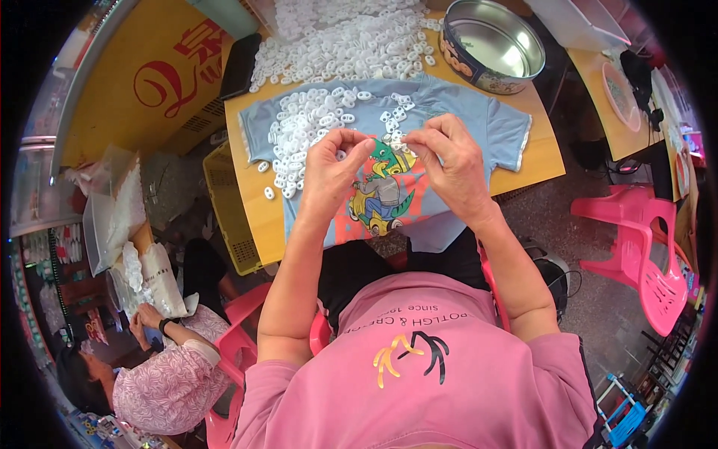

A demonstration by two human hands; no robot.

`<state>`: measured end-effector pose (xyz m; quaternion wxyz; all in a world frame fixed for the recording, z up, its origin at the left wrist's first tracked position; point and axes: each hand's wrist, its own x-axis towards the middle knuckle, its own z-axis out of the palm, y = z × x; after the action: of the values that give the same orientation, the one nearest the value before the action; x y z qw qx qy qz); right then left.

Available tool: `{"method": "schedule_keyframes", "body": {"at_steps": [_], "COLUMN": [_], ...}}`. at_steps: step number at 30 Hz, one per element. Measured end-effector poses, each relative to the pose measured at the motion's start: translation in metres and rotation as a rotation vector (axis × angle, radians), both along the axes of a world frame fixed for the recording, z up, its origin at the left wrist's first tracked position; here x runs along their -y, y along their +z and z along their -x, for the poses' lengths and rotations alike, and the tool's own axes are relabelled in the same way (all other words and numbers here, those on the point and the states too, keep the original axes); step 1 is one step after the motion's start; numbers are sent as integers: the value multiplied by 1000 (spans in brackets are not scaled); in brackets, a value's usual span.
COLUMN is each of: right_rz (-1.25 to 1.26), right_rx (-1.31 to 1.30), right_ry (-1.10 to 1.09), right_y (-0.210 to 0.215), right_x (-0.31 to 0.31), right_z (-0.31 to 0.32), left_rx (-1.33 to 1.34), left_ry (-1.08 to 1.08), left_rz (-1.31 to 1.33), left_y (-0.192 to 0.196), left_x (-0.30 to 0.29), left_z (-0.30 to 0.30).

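Note:
Small white oval plastic pieces, each with two dark holes, lie in a heap on a blue-grey T-shirt with a cartoon dinosaur print. My left hand is over the shirt at the heap's right edge, thumb and fingertips pinched together. Facing it, my right hand is closed in a pinch beside a few small white pieces with dark marks. Whatever is between the fingertips of either hand is too small to make out. The fingertips are apart, above the print.
A larger pile of white pieces covers the table's far side, beside a dark flat object. A round metal tin stands far right. A yellow crate is left of the table. A person sits lower left; pink chair right.

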<state>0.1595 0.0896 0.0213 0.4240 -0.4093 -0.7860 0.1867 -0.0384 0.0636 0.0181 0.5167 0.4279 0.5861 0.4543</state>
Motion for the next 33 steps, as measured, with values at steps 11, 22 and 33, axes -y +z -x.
{"method": "schedule_keyframes", "body": {"at_steps": [11, 22, 33], "right_rz": [103, 160, 109], "right_rx": [-88, -78, -64], "right_ry": [-92, -195, -242], "right_y": [2, -5, -15], "right_x": [11, 11, 8], "right_z": [-28, -58, -65], "left_rx": [523, -121, -1015], "left_ry": [28, 160, -64], "left_rz": [-64, -270, -617], "left_y": [2, 6, 10], "left_x": [3, 20, 17], "left_z": [23, 57, 61]}}
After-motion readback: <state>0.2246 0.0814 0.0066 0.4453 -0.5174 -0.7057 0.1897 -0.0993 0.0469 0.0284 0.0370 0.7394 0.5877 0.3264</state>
